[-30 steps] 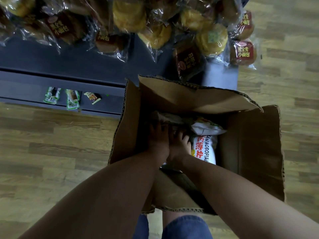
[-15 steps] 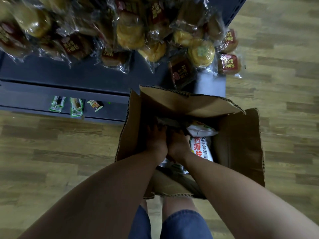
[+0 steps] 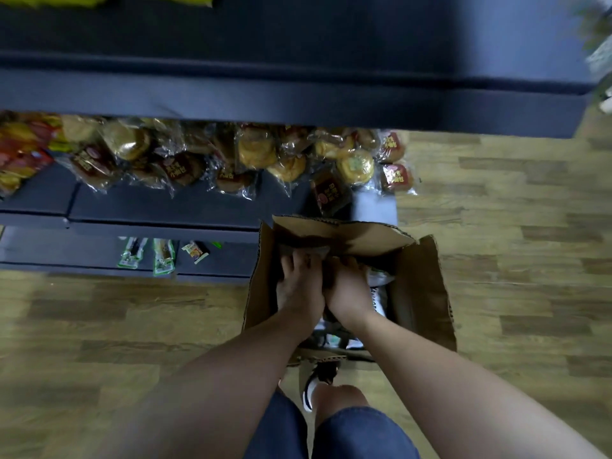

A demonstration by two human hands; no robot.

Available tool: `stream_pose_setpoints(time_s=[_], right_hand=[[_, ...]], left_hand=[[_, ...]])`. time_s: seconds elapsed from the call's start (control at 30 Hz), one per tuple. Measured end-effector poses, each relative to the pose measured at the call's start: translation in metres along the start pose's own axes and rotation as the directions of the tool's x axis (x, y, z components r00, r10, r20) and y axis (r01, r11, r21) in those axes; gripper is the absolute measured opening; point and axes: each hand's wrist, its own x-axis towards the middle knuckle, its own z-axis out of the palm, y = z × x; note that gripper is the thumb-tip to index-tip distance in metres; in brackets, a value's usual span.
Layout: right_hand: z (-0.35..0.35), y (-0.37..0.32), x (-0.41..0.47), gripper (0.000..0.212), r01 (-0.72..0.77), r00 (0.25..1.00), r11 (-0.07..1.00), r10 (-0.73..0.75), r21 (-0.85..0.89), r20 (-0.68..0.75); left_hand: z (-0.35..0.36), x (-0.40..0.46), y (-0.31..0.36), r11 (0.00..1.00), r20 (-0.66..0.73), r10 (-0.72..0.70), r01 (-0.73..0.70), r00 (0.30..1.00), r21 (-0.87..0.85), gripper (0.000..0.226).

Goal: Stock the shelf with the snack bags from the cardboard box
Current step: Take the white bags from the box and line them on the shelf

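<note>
Reaching both hands, left hand [image 3: 298, 286] and right hand [image 3: 347, 286], into the open brown cardboard box [image 3: 420, 293]; can't tell their grip, so the crinkly white snack bags [image 3: 379, 294] might slip out.

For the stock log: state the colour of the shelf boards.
Dark blue-grey shelf boards, clearest in the head view.
</note>
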Motion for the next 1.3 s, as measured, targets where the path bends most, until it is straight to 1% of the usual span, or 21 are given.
stream_pose_setpoints(time_s=[0.1, 0.2, 0.3, 0.4, 0.53, 0.7, 0.77, 0.9, 0.97, 1.07, 1.17, 1.23, 1.3], right_hand=[[-0.017, -0.004, -0.013, 0.035, -0.028, 0.996, 0.998, 0.032, 0.047, -0.077], [-0.030, -0.007, -0.033, 0.045, -0.008, 0.985, 1.000, 0.012, 0.024, -0.170], [-0.040, -0.008, -0.051, 0.054, -0.028, 0.978, 1.000, 0.029, 0.004, -0.209], [-0.050, -0.011, -0.064, 0.058, -0.024, 0.962, 1.000, 0.027, 0.014, -0.273], [-0.062, -0.015, -0.078, 0.060, 0.012, 0.927, 0.996, 0.022, 0.089, -0.374], [-0.076, -0.028, -0.093, 0.055, 0.030, 0.869, 0.972, 0.091, 0.235, -0.487], [-0.084, -0.034, -0.099, 0.055, 0.072, 0.842, 0.961, 0.086, 0.268, -0.533], [-0.098, -0.042, -0.109, 0.061, 0.185, 0.764, 0.932, 0.063, 0.311, -0.642], [-0.105, -0.047, -0.114, 0.066, 0.249, 0.717, 0.917, 0.043, 0.313, -0.695], [-0.118, -0.056, -0.121, 0.068, 0.334, 0.656, 0.884, 0.031, 0.327, -0.754], [-0.136, -0.068, -0.127, 0.056, 0.435, 0.600, 0.834, 0.014, 0.340, -0.800], [-0.149, -0.077, -0.131, 0.046, 0.501, 0.547, 0.797, 0.008, 0.336, -0.837], [-0.164, -0.085, -0.131, 0.043, 0.562, 0.491, 0.769, -0.015, 0.304, -0.871]], left_hand=[[-0.017, -0.010, 0.003, 0.998, -0.069, 0.069, -0.069, 0.995, -0.002, 0.055], [-0.029, -0.019, 0.000, 0.981, -0.151, 0.184, -0.190, 0.971, -0.024, 0.067], [-0.040, -0.030, -0.001, 0.963, -0.224, 0.262, -0.270, 0.939, -0.006, 0.073], [-0.051, -0.039, -0.002, 0.947, -0.283, 0.316, -0.319, 0.906, 0.037, 0.072], [-0.069, -0.050, -0.003, 0.908, -0.370, 0.401, -0.416, 0.838, 0.044, 0.071], [-0.089, -0.063, -0.002, 0.884, -0.421, 0.428, -0.468, 0.800, 0.009, 0.063], [-0.097, -0.066, -0.002, 0.858, -0.475, 0.447, -0.513, 0.758, -0.009, 0.064], [-0.118, -0.075, -0.003, 0.785, -0.625, 0.470, -0.619, 0.624, -0.028, 0.075], [-0.131, -0.080, -0.005, 0.765, -0.675, 0.477, -0.644, 0.563, 0.004, 0.076], [-0.151, -0.088, -0.011, 0.762, -0.718, 0.475, -0.646, 0.509, 0.046, 0.070], [-0.172, -0.094, -0.014, 0.754, -0.767, 0.465, -0.652, 0.442, 0.081, 0.060], [-0.186, -0.098, -0.012, 0.747, -0.795, 0.455, -0.657, 0.401, 0.096, 0.061], [-0.201, -0.101, -0.008, 0.741, -0.816, 0.443, -0.664, 0.371, 0.099, 0.062]])
